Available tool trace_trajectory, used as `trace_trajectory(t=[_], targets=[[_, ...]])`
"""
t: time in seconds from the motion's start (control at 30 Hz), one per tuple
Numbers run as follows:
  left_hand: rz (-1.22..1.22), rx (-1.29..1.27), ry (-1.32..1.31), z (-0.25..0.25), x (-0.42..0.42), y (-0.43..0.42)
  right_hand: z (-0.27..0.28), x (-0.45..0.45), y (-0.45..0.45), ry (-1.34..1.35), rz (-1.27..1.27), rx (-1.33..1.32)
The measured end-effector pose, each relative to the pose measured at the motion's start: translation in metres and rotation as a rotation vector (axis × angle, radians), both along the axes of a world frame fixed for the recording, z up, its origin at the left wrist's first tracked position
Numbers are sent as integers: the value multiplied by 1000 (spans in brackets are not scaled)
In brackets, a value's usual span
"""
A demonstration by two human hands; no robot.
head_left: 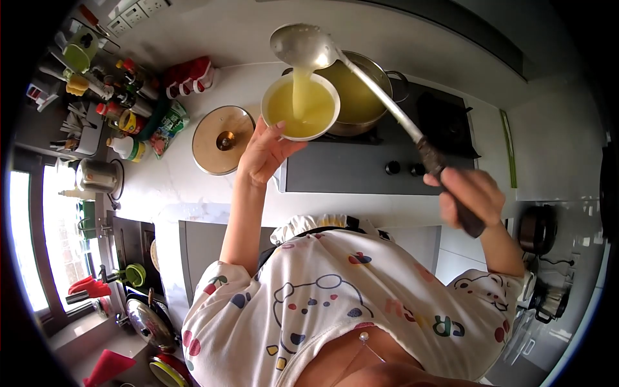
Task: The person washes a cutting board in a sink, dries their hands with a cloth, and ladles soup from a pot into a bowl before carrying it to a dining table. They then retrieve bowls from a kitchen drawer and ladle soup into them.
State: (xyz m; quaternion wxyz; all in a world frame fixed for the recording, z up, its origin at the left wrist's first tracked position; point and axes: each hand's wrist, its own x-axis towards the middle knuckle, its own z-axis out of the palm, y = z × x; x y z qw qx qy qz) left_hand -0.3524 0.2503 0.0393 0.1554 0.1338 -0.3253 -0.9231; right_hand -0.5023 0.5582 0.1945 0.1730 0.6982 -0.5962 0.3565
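Note:
A white bowl [265, 102] filled with yellow soup [316, 106] rests in my left hand [265, 149], thumb over the rim and fingers beneath. Above it, a metal ladle [303, 46] is tipped, and a stream of soup falls from it into the bowl. My right hand [474, 197] is wrapped around the ladle's dark handle. Behind the bowl, a steel pot [374, 68] on the stove holds more of the yellow liquid; the bowl and ladle hide part of it.
A glass lid [213, 138] lies on the counter left of the stove [348, 171]. Bottles, a green packet [171, 126] and a red-wrapped pack [188, 77] crowd the left back. A second burner [448, 122] is at right, and a sink area with pans is at lower left.

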Motion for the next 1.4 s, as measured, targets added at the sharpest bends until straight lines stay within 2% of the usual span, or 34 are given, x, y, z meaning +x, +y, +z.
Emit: trace_trajectory(t=[0.07, 0.13, 0.23, 0.27, 0.33, 0.43, 0.47, 0.53, 0.6, 0.63, 0.73, 0.87, 1.0, 1.1, 1.4], targets=[[-2, -1, 2, -1, 0, 0, -3, 7, 4, 212, -16, 82], [-6, 4, -14, 1, -2, -1, -11, 7, 0, 204, 36, 25], [4, 1, -6, 0, -2, -1, -17, 6, 9, -105, -56, -8], [11, -6, 3, -1, -2, -2, -26, 8, 8, -503, -75, -100], [23, -17, 18, -3, -1, -3, -17, 5, 3, -1055, -252, -162], [0, -46, -21, -2, 1, -5, -25, -20, -14, -1076, -433, -125], [3, -50, -21, -3, 1, -5, -38, -24, -20, -1084, -410, -130], [8, -60, -25, -5, 3, -5, -81, -37, -27, -947, -306, -119], [5, -66, -23, -4, 5, -6, -104, -50, -34, -391, -275, -75], [7, -68, -23, -3, 6, -6, -110, -51, -38, -270, -292, -43], [9, -66, -17, -2, 9, -4, -130, -48, -46, -280, -281, -40], [12, -52, -24, -5, 14, -5, -148, -44, -56, -1101, -329, -58], [9, -57, -16, -4, 15, -3, -132, -62, -57, -1561, -445, -169], [7, -50, -13, -5, 15, -3, -124, -71, -50, -1648, -459, -200], [2, -13, -8, -6, 10, 0, -78, -79, -35, -1484, -491, -198]])
